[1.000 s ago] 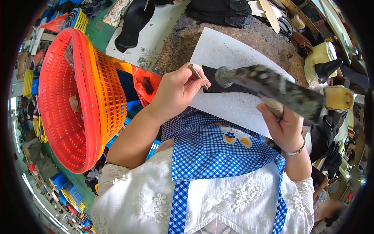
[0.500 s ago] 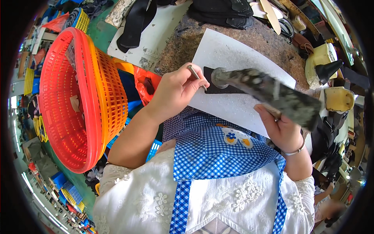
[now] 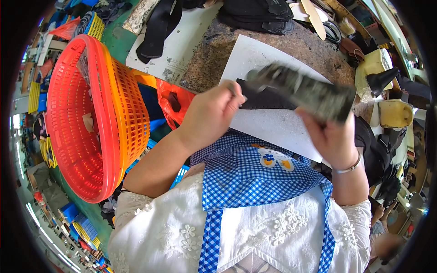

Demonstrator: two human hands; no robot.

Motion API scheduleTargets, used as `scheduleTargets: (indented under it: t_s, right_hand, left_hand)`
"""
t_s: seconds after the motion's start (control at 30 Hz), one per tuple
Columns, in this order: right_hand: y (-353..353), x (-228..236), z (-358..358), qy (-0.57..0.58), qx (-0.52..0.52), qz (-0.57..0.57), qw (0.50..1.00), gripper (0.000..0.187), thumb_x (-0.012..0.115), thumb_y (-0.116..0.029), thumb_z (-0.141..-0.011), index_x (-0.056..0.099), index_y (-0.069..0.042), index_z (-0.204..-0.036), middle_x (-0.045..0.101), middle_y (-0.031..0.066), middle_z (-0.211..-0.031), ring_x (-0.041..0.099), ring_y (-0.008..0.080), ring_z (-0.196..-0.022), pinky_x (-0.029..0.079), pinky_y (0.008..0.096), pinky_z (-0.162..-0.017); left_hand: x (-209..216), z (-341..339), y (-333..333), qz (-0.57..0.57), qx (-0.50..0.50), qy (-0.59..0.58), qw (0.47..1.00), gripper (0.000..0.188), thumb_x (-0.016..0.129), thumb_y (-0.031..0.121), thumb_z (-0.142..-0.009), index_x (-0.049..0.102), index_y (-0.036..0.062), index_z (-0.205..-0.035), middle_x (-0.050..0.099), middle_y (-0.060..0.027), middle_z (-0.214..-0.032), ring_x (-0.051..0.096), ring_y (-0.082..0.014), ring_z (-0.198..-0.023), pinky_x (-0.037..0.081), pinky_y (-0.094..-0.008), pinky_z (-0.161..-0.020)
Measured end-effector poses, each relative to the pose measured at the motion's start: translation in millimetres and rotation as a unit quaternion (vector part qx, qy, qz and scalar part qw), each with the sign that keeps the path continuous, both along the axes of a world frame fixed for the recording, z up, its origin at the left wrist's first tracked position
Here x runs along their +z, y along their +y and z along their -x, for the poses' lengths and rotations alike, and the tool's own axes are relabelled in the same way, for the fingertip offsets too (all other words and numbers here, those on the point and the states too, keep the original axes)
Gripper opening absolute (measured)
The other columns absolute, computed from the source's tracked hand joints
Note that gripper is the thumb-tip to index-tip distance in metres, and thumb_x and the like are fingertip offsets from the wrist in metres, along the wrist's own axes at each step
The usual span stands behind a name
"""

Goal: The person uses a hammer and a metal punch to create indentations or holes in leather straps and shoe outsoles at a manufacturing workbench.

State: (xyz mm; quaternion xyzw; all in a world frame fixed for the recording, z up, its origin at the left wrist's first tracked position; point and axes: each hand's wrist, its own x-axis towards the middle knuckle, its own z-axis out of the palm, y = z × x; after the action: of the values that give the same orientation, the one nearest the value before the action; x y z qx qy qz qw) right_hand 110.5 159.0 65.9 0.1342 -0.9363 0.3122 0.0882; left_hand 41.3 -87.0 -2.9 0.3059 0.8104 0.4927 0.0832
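Observation:
My left hand (image 3: 214, 109) is closed round a slim metal punch (image 3: 244, 98), whose end shows at the fingertips beside a flat black piece (image 3: 266, 99) with small holes along its edge. That piece lies on a white board (image 3: 259, 123). My right hand (image 3: 330, 139) grips a hammer (image 3: 309, 93) with a worn, dark, blocky body. Motion smears the hammer, and it hangs over the black piece, covering part of it. Its handle is mostly hidden by my fingers.
Nested red and orange plastic baskets (image 3: 102, 118) stand at the left. A stone slab (image 3: 209, 61) lies under the white board. Black pieces (image 3: 255, 16) are stacked at the back. A yellowish block (image 3: 395, 114) sits at the right. Another person (image 3: 382, 243) is at lower right.
The hammer has shifted left and turned, its striking end no longer facing me so plainly. My left hand has moved slightly right and down with the punch, which now looks blurred.

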Motion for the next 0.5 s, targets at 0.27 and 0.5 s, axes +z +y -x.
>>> scheduleTargets:
  t_s: [0.27,0.5]
  right_hand:
    - [73.6,-39.9,16.0,0.079,-0.246,-0.216,0.942,0.029,0.073,-0.025,-0.077,0.066,-0.008,-0.099,0.068,0.0105,-0.088,0.066,0.0285,-0.073,0.052,0.0364,-0.067]
    - [94.9,-59.5,2.7,0.119,-0.191,-0.192,0.955,0.029,0.074,-0.018,-0.075,0.065,-0.006,-0.1,0.066,0.0097,-0.093,0.063,0.0302,-0.086,0.05,0.0355,-0.076]
  left_hand:
    - [4.7,9.9,11.7,-0.091,0.041,-0.046,0.994,0.009,0.038,0.006,-0.1,0.045,0.002,-0.096,0.049,-0.0046,-0.07,0.053,-0.0145,-0.062,0.048,-0.0269,-0.063]
    - [5.8,23.9,41.4,0.131,-0.027,0.184,0.974,0.035,0.076,0.009,-0.071,0.053,-0.0003,-0.095,0.05,-0.0072,-0.082,0.046,-0.0219,-0.069,0.042,-0.0332,-0.067]
